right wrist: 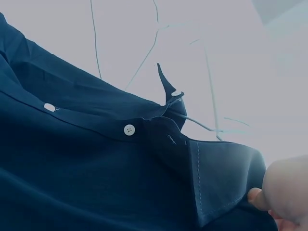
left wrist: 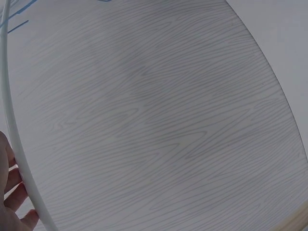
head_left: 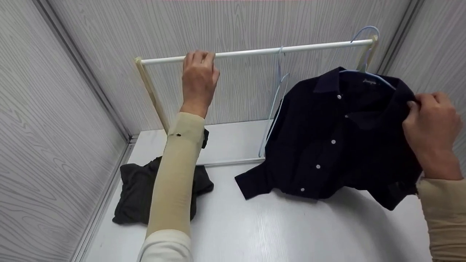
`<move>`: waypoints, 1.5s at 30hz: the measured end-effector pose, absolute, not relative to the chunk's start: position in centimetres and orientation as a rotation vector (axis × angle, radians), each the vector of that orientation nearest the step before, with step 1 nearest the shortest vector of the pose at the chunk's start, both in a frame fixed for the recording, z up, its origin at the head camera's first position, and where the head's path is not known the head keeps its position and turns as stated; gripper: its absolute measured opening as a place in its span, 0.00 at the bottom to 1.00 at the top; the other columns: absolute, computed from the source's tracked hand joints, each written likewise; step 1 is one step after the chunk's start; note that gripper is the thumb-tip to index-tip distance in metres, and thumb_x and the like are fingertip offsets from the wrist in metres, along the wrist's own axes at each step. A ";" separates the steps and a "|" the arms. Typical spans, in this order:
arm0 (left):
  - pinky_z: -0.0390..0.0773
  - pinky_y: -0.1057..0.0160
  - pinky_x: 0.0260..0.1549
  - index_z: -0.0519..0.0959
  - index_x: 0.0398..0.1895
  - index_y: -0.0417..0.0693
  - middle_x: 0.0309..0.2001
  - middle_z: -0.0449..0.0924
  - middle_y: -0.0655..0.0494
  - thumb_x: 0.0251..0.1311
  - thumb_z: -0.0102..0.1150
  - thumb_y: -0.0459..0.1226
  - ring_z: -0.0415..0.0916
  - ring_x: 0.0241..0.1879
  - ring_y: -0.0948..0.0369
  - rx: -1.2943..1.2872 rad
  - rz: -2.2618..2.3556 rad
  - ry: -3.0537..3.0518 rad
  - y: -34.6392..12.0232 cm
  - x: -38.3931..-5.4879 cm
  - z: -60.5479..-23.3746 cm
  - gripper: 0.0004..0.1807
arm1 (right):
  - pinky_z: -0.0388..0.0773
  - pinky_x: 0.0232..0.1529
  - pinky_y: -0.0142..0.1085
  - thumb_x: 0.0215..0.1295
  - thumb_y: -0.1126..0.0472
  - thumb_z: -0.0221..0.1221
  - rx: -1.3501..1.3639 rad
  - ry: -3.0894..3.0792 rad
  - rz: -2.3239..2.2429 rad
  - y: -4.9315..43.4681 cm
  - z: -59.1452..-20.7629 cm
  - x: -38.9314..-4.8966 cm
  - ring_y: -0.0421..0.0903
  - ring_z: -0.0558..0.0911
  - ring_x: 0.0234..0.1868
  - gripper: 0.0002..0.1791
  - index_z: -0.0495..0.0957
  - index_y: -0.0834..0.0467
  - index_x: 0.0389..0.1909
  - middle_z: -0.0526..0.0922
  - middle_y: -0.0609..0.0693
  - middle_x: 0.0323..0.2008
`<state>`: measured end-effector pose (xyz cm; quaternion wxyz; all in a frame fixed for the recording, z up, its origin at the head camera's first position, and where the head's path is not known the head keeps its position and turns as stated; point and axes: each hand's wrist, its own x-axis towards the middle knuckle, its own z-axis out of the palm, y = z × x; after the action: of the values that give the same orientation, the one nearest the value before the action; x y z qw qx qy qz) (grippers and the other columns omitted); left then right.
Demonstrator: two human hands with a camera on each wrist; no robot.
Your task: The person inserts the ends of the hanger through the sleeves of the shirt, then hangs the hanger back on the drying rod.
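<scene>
A dark navy button-up shirt (head_left: 305, 134) hangs at the right on a light blue hanger (head_left: 383, 81), its collar spread and white buttons down the front. My right hand (head_left: 433, 127) pinches the shirt near the collar and shoulder; in the right wrist view the thumb (right wrist: 257, 198) presses the cloth beside the collar (right wrist: 224, 178). Left of the middle, my left hand (head_left: 199, 82) grips the white clothes rail (head_left: 251, 52) from above. The left wrist view has its fingers (left wrist: 17, 196) against the rail (left wrist: 17, 139). The hidden side of the right hand's grip does not show.
Light blue hangers (head_left: 273, 112) without clothes hang from the rail beside the shirt. Another hanger hook (head_left: 367, 27) shows near its right end. A dark grey garment (head_left: 134, 193) lies bundled on the white surface (head_left: 262, 225), partly behind my left sleeve. Wood-grain panels (head_left: 236, 22) enclose the space.
</scene>
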<state>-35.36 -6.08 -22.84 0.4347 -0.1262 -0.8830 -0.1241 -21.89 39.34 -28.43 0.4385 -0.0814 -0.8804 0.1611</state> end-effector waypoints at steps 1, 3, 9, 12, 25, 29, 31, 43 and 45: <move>0.69 0.58 0.62 0.78 0.57 0.43 0.53 0.79 0.48 0.69 0.52 0.35 0.73 0.57 0.51 -0.317 -0.305 -2.195 -6.0 -35.4 -22.9 0.16 | 0.68 0.47 0.68 0.75 0.62 0.50 -0.213 -2.195 0.394 39.4 -28.3 -22.0 0.74 0.75 0.46 0.18 0.78 0.75 0.48 0.76 0.73 0.46; 0.69 0.58 0.62 0.78 0.58 0.43 0.53 0.79 0.48 0.69 0.51 0.35 0.73 0.57 0.51 -0.320 -0.300 -2.185 -6.0 -35.4 -22.9 0.17 | 0.67 0.49 0.68 0.75 0.62 0.48 -0.231 -2.211 0.382 39.5 -28.2 -22.3 0.74 0.74 0.47 0.18 0.77 0.75 0.49 0.76 0.73 0.46; 0.68 0.58 0.63 0.78 0.58 0.43 0.53 0.79 0.49 0.67 0.53 0.34 0.73 0.57 0.51 -0.314 -0.302 -2.170 -5.9 -35.5 -23.0 0.18 | 0.66 0.47 0.70 0.76 0.62 0.47 -0.237 -2.277 0.378 39.9 -28.8 -23.3 0.76 0.72 0.46 0.19 0.76 0.75 0.49 0.74 0.73 0.48; 0.68 0.59 0.65 0.78 0.60 0.44 0.54 0.79 0.49 0.68 0.53 0.34 0.72 0.58 0.51 -0.314 -0.296 -2.178 -5.8 -35.4 -23.1 0.18 | 0.66 0.46 0.69 0.75 0.63 0.48 -0.225 -2.302 0.396 40.0 -29.6 -23.7 0.76 0.73 0.45 0.18 0.76 0.75 0.48 0.74 0.73 0.47; 0.59 0.59 0.72 0.71 0.69 0.45 0.62 0.74 0.49 0.69 0.54 0.35 0.67 0.64 0.52 -0.321 -0.195 -2.231 -5.8 -35.3 -23.7 0.25 | 0.67 0.42 0.70 0.75 0.61 0.44 -0.262 -2.411 0.335 39.4 -31.0 -23.9 0.78 0.71 0.44 0.21 0.71 0.74 0.55 0.70 0.75 0.55; 0.54 0.56 0.75 0.65 0.73 0.45 0.67 0.69 0.49 0.69 0.53 0.36 0.63 0.69 0.52 -0.327 -0.099 -2.258 -5.4 -35.2 -24.1 0.29 | 0.64 0.50 0.68 0.70 0.66 0.48 -0.164 -2.298 0.329 38.7 -31.7 -23.4 0.75 0.70 0.50 0.19 0.71 0.74 0.57 0.70 0.75 0.55; 0.51 0.54 0.76 0.61 0.75 0.45 0.70 0.65 0.49 0.69 0.52 0.37 0.58 0.73 0.52 -0.329 -0.073 -2.273 -5.3 -35.1 -24.5 0.31 | 0.62 0.50 0.67 0.67 0.68 0.51 -0.061 -2.226 0.317 38.3 -32.3 -23.2 0.74 0.69 0.50 0.19 0.72 0.75 0.55 0.71 0.76 0.53; 0.48 0.51 0.76 0.56 0.77 0.47 0.78 0.49 0.45 0.68 0.48 0.37 0.46 0.78 0.51 -0.407 -0.131 -2.224 -6.5 -34.2 -27.1 0.34 | 0.69 0.39 0.61 0.61 0.72 0.56 0.313 -2.267 0.404 35.8 -37.5 -23.1 0.66 0.74 0.41 0.12 0.78 0.70 0.46 0.75 0.68 0.45; 0.47 0.53 0.76 0.59 0.76 0.45 0.77 0.52 0.45 0.67 0.47 0.35 0.47 0.78 0.50 -0.434 -0.185 -2.186 -7.1 -33.9 -27.5 0.32 | 0.70 0.38 0.59 0.61 0.73 0.57 0.363 -2.283 0.419 35.4 -38.4 -23.2 0.64 0.74 0.39 0.12 0.79 0.69 0.45 0.75 0.67 0.43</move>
<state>-33.89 -7.06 -27.48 0.4372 -0.1745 -0.8791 -0.0746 -23.25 35.41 -38.42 0.3860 0.1426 -0.8964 0.1647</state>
